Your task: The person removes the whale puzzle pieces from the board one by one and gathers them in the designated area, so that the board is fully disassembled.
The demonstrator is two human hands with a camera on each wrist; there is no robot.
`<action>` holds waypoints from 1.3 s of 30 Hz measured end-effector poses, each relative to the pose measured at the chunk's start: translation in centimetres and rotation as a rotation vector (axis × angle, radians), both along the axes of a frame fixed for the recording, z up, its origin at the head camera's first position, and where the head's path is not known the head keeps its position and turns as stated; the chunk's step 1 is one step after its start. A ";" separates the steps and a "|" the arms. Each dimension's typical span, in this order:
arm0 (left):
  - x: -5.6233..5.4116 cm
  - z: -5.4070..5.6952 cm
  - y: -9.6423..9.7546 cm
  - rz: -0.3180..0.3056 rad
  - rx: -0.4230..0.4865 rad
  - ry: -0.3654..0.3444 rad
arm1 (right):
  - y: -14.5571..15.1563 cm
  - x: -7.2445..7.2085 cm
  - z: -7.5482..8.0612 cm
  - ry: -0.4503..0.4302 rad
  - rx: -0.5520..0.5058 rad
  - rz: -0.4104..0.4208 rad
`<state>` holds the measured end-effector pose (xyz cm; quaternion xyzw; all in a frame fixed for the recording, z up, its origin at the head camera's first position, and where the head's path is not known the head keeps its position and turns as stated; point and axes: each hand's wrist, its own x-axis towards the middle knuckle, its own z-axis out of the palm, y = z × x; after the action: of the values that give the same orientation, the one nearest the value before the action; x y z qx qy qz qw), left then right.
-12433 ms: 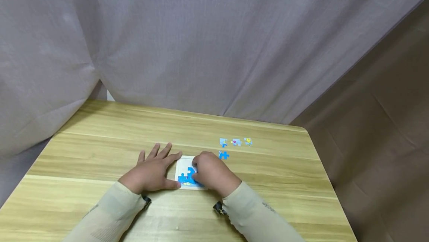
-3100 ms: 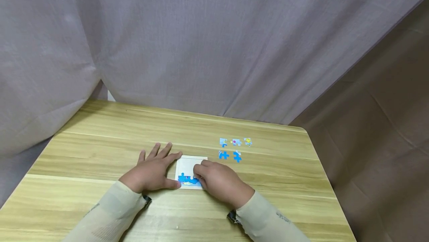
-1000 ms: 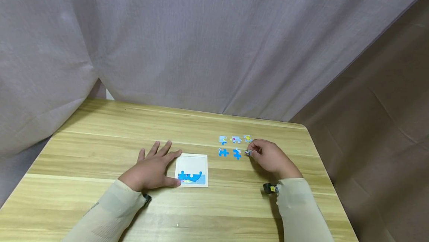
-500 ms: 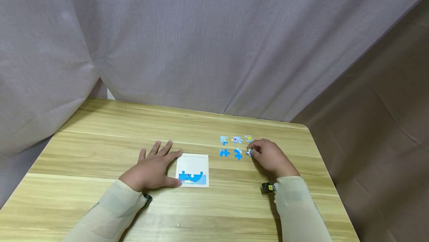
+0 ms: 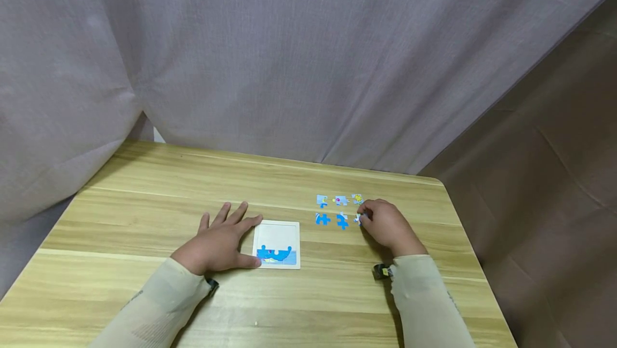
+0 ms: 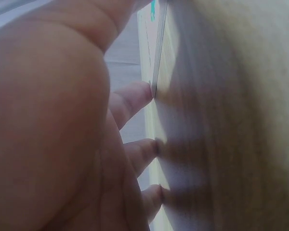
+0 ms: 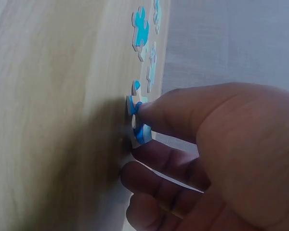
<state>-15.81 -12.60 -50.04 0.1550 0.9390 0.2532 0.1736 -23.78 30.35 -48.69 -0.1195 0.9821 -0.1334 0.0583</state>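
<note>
A small square puzzle tray lies on the table, with blue pieces fitted along its near part and a bare white board behind them. My left hand rests spread beside it, thumb and index finger touching its left corners. To the right, my right hand pinches a blue and white puzzle piece between thumb and index finger, low at the table. That piece is at the right end of the front row, partly hidden by the fingers.
Two other loose pieces lie in the front row, a blue one and a blue and white one. Behind are a moon piece, a light blue piece and a sun piece. A grey curtain hangs behind the table.
One blue piece went from the tray to the front row. My right hand then moved from the tray with another piece, which has gone from tilted to flatter at the row's right end. Left hand unmoved.
</note>
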 end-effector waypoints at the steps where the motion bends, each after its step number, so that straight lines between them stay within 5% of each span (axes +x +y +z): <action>1: 0.0 0.0 0.0 -0.001 0.000 -0.001 | -0.1 0.0 0.0 -0.002 0.005 -0.002; 21: 0.1 0.2 0.1 0.001 0.005 -0.011 | -0.1 0.3 0.6 -0.013 0.016 -0.021; 29: 0.2 0.2 0.1 0.001 0.003 -0.013 | -0.7 0.9 2.7 0.032 -0.023 -0.015; 39: 0.1 0.3 0.1 -0.004 -0.004 -0.010 | -5.9 2.8 5.1 0.062 -0.070 0.096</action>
<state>-15.74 -12.52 -49.76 0.1554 0.9383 0.2518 0.1791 -20.97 24.45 -43.63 -0.1727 0.9713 -0.1610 0.0299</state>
